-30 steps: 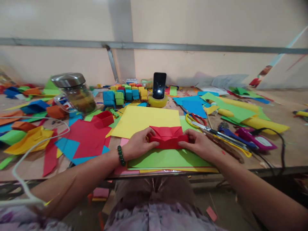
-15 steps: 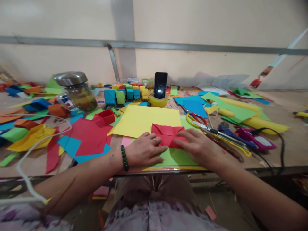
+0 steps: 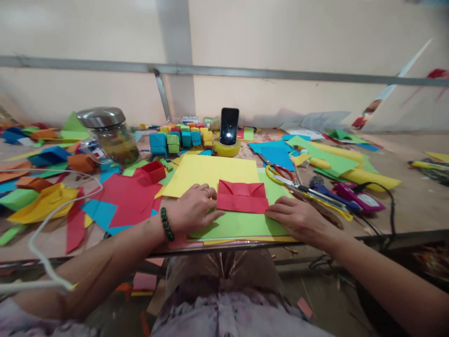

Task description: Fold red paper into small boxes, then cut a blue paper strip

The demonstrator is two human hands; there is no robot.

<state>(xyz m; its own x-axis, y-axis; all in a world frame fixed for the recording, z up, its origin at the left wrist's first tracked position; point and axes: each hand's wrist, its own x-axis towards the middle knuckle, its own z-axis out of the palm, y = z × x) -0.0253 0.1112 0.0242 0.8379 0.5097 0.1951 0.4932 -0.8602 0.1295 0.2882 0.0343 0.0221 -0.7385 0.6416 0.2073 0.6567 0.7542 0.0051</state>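
A folded red paper [image 3: 242, 199] lies flat on a light green sheet [image 3: 242, 227], with slanted creases at its upper corners. My left hand [image 3: 198, 210] rests just beside the paper's left edge, fingers bent and thumb apart, holding nothing. At the lower right corner, the outstretched fingertips of my right hand [image 3: 298, 217] meet or nearly meet the paper; its thumb is hidden. Behind the red paper lies a yellow sheet [image 3: 217, 171]. Scissors with yellow and red handles [image 3: 271, 173] and a box cutter [image 3: 315, 193] are to the right of it.
A lidded glass jar [image 3: 117, 140] stands at the back left. Several small paper cubes [image 3: 185, 138] sit beside an upright phone [image 3: 229, 125] on a yellow tape roll [image 3: 226, 148]. A purple device [image 3: 359, 197] with a black cord lies right. A white cable [image 3: 45, 267] crosses the left side.
Both hands have moved off the red paper, the left toward the left and the right toward the lower right. More of the folded paper is now uncovered. The view has shifted slightly.
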